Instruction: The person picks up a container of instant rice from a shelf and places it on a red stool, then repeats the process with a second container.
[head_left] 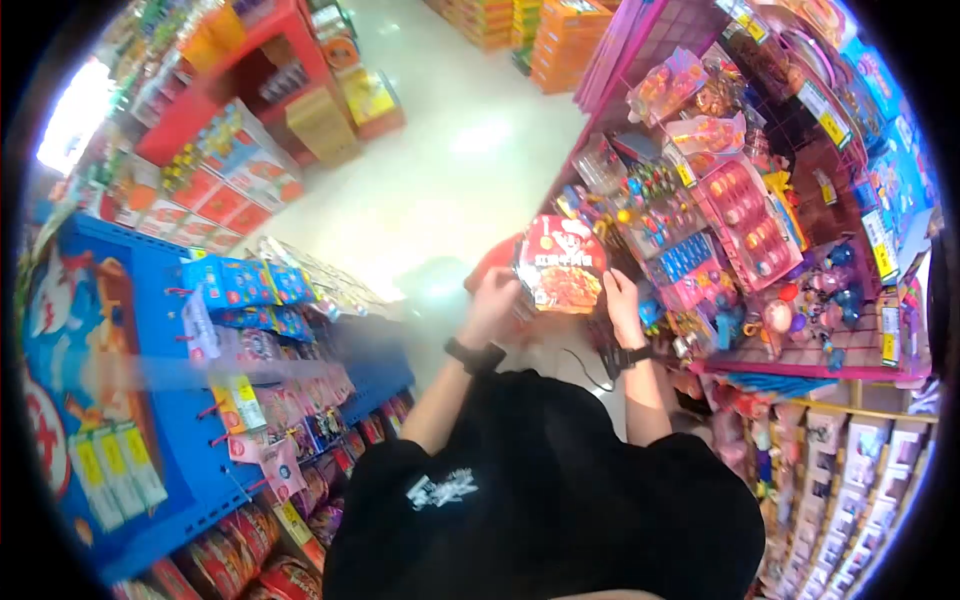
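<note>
A red instant-meal package [563,262] is held up before my chest, its printed front facing me. White lettering and a picture of food in sauce cover that front. My left hand [494,298] closes on its lower left edge. On the opposite side, my right hand [622,300] grips the right edge with the thumb toward the front. Part of a red object [492,260] shows behind the package, beside my left hand; the rest of it is hidden. Black bands circle both wrists, and a thin dark cable hangs near the right one.
To the right stands a pink wire rack [720,365] full of toys and small packs. A blue shelf unit [185,400] with hanging snack bags lines the left. Stacked cartons [232,190] stand ahead on the left, and a pale shiny floor [450,170] runs between.
</note>
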